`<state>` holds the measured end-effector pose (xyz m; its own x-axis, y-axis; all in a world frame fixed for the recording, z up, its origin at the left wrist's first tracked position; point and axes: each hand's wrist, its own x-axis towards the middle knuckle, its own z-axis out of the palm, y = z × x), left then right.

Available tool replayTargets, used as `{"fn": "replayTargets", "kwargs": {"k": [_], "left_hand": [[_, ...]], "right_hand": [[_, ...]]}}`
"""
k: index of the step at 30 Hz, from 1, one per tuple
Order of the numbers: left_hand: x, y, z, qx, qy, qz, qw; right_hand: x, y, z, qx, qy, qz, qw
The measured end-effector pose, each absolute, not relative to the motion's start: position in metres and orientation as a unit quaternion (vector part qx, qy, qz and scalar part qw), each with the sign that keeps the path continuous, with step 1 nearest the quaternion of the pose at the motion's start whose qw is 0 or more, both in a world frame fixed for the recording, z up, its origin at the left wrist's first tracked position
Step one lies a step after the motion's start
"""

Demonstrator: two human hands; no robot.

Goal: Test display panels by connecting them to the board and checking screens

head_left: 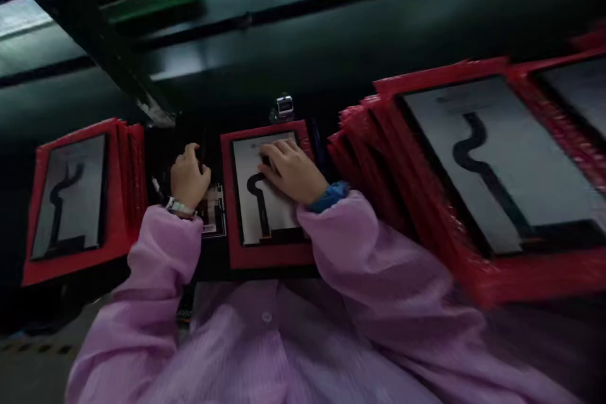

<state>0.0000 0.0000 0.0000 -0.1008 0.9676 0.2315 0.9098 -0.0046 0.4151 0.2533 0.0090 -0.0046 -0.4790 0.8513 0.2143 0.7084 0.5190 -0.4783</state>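
In front of me lies a red tray (269, 257) holding a flat grey panel (283, 222) with a dark edge. A black curved strip (261, 205), like a flex cable, runs across the panel. My right hand (296, 170) rests on the upper right of this panel, fingers stretched out and slightly apart, covering part of the strip. My left hand (188, 178) hovers or rests just left of the tray, with loosely bent fingers and the thumb apart; I see nothing held in it. Close to its wrist is a small printed sheet or label (214, 214).
Stacked red trays (402, 158) with similar panels stand at the right, some leaning. Another stack (120, 202) stands at the left. A small device with a display (285, 106) sits behind the middle tray. A dark post (104, 44) rises at the back left.
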Motion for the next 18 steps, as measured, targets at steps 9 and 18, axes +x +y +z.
{"fn": "replayTargets", "kwargs": {"k": [9,18], "left_hand": [[-0.009,-0.006,-0.006,0.548,0.568,0.545,0.283],[0.003,-0.011,0.007,0.545,0.528,0.587,0.284]], "right_hand": [[0.25,-0.024,0.004,-0.441,-0.873,0.14,0.157],[0.239,-0.039,-0.008,-0.477,-0.852,0.153,0.154]]}}
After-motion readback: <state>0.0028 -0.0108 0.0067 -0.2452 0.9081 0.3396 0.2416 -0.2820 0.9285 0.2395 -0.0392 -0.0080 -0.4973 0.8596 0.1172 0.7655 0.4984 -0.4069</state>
